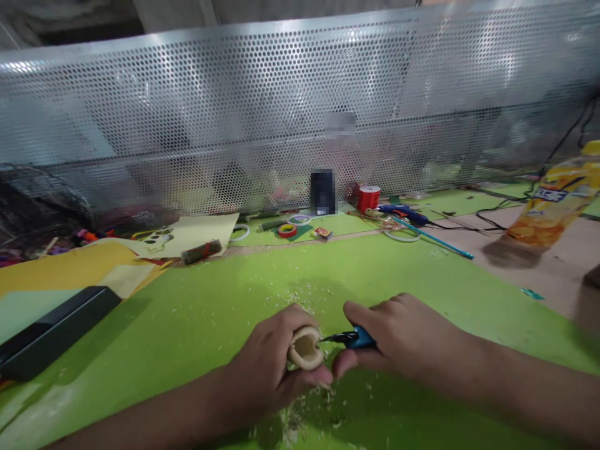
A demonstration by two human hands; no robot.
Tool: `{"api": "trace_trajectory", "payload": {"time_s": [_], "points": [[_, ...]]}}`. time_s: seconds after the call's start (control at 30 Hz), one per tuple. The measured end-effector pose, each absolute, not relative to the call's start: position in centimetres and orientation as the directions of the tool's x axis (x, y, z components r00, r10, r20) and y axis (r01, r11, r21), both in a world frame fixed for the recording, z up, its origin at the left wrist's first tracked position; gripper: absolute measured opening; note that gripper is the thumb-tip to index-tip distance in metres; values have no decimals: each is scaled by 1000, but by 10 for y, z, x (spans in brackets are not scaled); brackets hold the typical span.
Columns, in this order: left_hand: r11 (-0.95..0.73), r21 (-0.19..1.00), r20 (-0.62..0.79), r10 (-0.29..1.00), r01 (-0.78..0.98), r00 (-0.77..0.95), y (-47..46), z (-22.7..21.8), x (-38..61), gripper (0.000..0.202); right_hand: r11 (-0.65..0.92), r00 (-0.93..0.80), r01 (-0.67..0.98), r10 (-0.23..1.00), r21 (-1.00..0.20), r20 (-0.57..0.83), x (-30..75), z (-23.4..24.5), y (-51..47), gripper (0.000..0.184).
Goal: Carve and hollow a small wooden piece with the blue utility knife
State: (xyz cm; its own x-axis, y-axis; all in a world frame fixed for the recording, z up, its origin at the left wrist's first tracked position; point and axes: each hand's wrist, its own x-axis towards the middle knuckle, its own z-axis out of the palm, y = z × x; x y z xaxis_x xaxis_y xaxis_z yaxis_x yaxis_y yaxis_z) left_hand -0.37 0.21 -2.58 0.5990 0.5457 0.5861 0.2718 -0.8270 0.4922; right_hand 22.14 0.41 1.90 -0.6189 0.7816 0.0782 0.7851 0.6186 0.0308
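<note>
My left hand (276, 350) is wrapped round a short, pale, hollow piece of bamboo (305, 347), its open end facing me. A notch shows on the right side of its rim. My right hand (398, 337) grips a blue utility knife (360, 337) with a dark, narrow blade. The blade's tip meets the rim at the notch, or comes very close to it. Pale shavings (295, 419) lie on the green sheet (187, 337) beneath and beyond my hands.
A long black box (60, 328) and coloured paper (79, 262) lie left. Tape rolls (287, 230), a red spool (369, 199), a blue glue gun (403, 214) and a green tube (201, 251) sit toward the perforated metal screen (262, 112). A drink bottle (555, 200) stands right.
</note>
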Motion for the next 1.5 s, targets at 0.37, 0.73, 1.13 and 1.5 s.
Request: {"api": "trace_trajectory", "payload": {"time_s": [0.37,0.73,1.13,1.5], "points": [[-842,464,571,522,276,633,1,-26,-4,30,593,-598,799,801,-100,-33,212,23,4,44],[-879,473,626,389,68,676,7,-37,-6,46,699,-755,638,650,-324,-84,215,23,13,54],[-849,487,629,503,205,592,4,-35,-4,44,693,-692,706,719,-143,68,225,22,14,55],[-789,540,525,589,295,614,1,-34,-11,45,676,-667,737,727,1,164,229,11,11,59]]}}
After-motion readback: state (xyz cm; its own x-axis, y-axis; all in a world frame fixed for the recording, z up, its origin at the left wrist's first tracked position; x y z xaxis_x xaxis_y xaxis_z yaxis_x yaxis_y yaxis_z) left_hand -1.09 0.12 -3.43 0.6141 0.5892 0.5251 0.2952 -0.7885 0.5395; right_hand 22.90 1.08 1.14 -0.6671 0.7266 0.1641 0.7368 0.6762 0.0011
